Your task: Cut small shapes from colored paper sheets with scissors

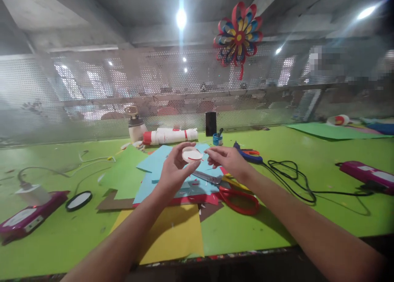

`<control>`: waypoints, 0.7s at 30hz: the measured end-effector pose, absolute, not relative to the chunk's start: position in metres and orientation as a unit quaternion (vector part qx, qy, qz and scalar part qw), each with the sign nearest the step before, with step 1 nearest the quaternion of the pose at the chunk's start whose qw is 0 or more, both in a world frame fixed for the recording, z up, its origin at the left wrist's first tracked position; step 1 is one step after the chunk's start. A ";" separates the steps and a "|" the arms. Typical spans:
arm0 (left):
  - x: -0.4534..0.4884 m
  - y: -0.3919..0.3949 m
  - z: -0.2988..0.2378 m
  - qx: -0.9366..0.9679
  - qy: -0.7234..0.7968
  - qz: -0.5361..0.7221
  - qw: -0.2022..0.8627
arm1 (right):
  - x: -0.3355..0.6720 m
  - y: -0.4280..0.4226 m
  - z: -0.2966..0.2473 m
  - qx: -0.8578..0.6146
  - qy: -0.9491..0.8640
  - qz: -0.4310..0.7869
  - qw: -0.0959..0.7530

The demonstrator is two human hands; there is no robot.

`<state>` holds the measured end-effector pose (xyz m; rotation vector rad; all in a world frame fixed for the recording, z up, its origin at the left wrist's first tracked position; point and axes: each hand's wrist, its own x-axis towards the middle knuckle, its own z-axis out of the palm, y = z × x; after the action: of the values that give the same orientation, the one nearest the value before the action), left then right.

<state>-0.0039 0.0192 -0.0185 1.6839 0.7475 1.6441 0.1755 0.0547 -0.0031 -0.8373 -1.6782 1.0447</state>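
My left hand (pixel 175 170) is raised above the paper pile, its fingers curled round a small round white lid or disc (pixel 192 154) with red marks on it. My right hand (pixel 227 161) is beside it, fingertips pinched near the disc's right edge; whether it holds anything is too small to tell. Under both hands lie light-blue paper sheets (pixel 154 163), a red sheet (pixel 197 200) and a yellow sheet (pixel 177 232). Red-and-yellow-handled scissors (pixel 234 193) rest on the paper just below my right wrist.
The green table (pixel 308 216) carries green paper (pixel 124 173), a rolled white-and-red paper (pixel 170 136), a small blue pot (pixel 217 139), a black block (pixel 211 123), blue-handled cutters (pixel 249 155), a black cable (pixel 295 179), pink devices at the left (pixel 27 216) and right (pixel 367 175), and a round mirror-like disc (pixel 79 200). A paper flower (pixel 238 35) hangs on the mesh wall.
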 end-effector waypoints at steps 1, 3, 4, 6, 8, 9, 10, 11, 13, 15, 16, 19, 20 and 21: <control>-0.004 0.019 -0.019 0.647 0.285 0.620 0.341 | 0.173 0.052 -0.004 -0.336 -0.680 0.456 0.465; -0.003 0.018 -0.022 0.663 0.279 0.596 0.356 | 0.169 0.046 -0.005 -0.322 -0.663 0.506 0.448; -0.002 0.018 -0.024 0.670 0.273 0.590 0.357 | 0.168 0.044 -0.006 -0.316 -0.655 0.525 0.442; -0.001 0.018 -0.027 0.697 0.283 0.565 0.338 | 0.166 0.043 -0.010 -0.313 -0.639 0.549 0.440; 0.000 0.020 -0.029 0.709 0.305 0.554 0.313 | 0.166 0.047 -0.015 -0.321 -0.623 0.560 0.441; 0.001 0.021 -0.030 0.710 0.322 0.549 0.300 | 0.166 0.049 -0.018 -0.329 -0.614 0.562 0.445; 0.001 0.021 -0.031 0.711 0.336 0.544 0.292 | 0.166 0.052 -0.020 -0.339 -0.605 0.563 0.450; 0.001 0.022 -0.032 0.714 0.345 0.536 0.290 | 0.165 0.054 -0.022 -0.348 -0.596 0.561 0.457; 0.001 0.024 -0.033 0.720 0.341 0.528 0.295 | 0.164 0.057 -0.025 -0.364 -0.581 0.556 0.469; 0.001 0.025 -0.034 0.717 0.325 0.533 0.311 | 0.161 0.057 -0.027 -0.375 -0.576 0.548 0.478; 0.001 0.025 -0.035 0.710 0.319 0.540 0.320 | 0.159 0.056 -0.027 -0.377 -0.576 0.542 0.481; 0.002 0.027 -0.036 0.685 0.308 0.556 0.357 | 0.154 0.051 -0.028 -0.376 -0.595 0.518 0.486; 0.002 0.027 -0.036 0.678 0.304 0.559 0.368 | 0.152 0.050 -0.029 -0.374 -0.605 0.508 0.486; 0.003 0.028 -0.036 0.672 0.300 0.562 0.378 | 0.151 0.048 -0.030 -0.372 -0.615 0.498 0.484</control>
<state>0.0026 0.0279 -0.0364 1.7177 0.7680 1.4361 0.1507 0.0484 -0.0296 -0.9062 -1.4984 1.2130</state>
